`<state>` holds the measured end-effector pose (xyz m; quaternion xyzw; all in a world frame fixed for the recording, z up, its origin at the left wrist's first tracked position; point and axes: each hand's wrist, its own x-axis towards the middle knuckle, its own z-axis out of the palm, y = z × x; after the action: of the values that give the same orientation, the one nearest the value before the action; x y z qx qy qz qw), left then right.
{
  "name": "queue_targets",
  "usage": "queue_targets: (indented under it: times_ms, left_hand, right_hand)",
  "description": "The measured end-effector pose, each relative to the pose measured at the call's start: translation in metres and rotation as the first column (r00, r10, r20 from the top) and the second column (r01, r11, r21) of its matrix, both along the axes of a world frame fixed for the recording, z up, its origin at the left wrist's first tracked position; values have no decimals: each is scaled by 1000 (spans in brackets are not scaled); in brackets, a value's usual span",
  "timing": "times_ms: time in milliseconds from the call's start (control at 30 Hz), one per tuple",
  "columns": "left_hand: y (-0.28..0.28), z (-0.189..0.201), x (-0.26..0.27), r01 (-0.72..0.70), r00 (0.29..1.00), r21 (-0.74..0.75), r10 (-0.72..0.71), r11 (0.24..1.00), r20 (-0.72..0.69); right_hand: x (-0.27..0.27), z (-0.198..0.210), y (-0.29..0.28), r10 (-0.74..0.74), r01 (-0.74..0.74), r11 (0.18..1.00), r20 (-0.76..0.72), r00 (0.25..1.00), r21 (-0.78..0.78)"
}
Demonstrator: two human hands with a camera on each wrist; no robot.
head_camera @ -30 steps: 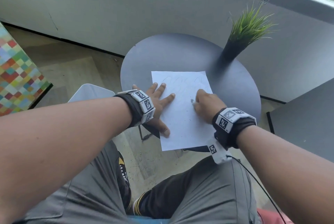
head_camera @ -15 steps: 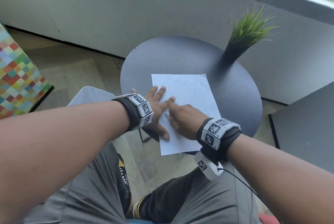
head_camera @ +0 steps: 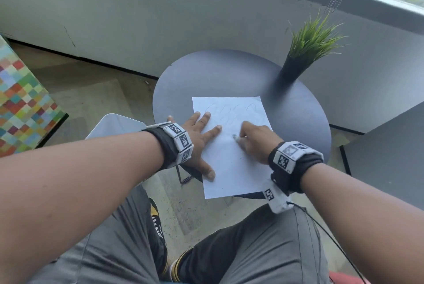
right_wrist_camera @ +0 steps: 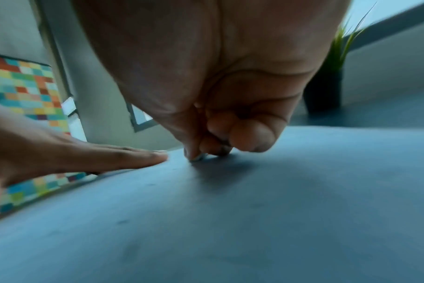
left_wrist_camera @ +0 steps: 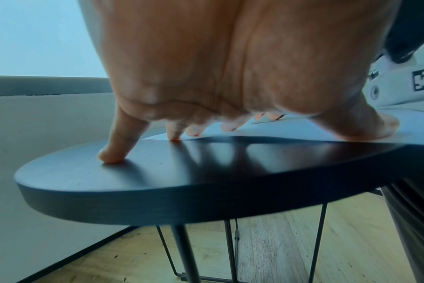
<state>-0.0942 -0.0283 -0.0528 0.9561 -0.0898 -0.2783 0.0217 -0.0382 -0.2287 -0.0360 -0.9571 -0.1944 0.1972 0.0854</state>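
Note:
A white sheet of paper point(head_camera: 229, 164) with faint pencil loops near its top lies on a round dark table point(head_camera: 218, 72), its near edge hanging over the rim. My left hand point(head_camera: 202, 136) lies flat, fingers spread, pressing the sheet's left edge; in the left wrist view the fingertips point(left_wrist_camera: 174, 136) rest on paper point(left_wrist_camera: 201, 135) and table point(left_wrist_camera: 157, 172). My right hand point(head_camera: 254, 143) is curled over the middle of the sheet and pinches a small pale eraser-like piece point(head_camera: 235, 137) against it. The right wrist view shows that piece point(right_wrist_camera: 199, 157) under thumb and fingertips.
A green grass plant in a tall dark pot point(head_camera: 305, 54) stands at the table's back right. A white seat point(head_camera: 114, 123) is at the left, a multicoloured checked block point(head_camera: 20, 104) further left, and a dark table edge point(head_camera: 390, 150) at the right. My knees are below.
My right hand swept left across the sheet toward the left hand, then came back right and slightly up. The left hand and the paper stayed put.

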Motion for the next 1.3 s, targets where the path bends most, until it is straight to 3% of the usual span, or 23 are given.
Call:
queue_targets:
  times_ms: [233,400,567,733,900,1100,1233,1300]
  left_hand:
    - [19,-3,-11,-10,993,-23,13,1000,114]
    - [17,-5,-11,-19,993,-24,22,1000,114]
    - [21,-8,-9,15,994,-5,-15,1000,109]
    - [20,-8,-8,20,995,-8,-19,1000,100]
    - [18,-4,-8,59,996,-9,-59,998,72]
    - [15,1,-6,52,998,12,-53,999,31]
    - [14,3,-6,48,999,5,-48,999,14]
    - [13,4,-5,49,999,9,-49,999,13]
  right_hand:
    - [-1,-2,-37,-88,89,996,-31,996,16]
    - [-8,8,-21,-17,19,999,-70,997,31]
    - [-11,11,24,132,-130,987,-10,991,97]
    - [2,0,47,-36,26,993,89,995,111]
    - [-25,-6,50,271,-271,961,18,962,58]
    - [-2,-4,42,-11,7,998,71,997,56]
    - [-33,-5,55,268,-267,961,-11,963,73]
    - [-26,-3,54,240,-239,969,-8,971,56]
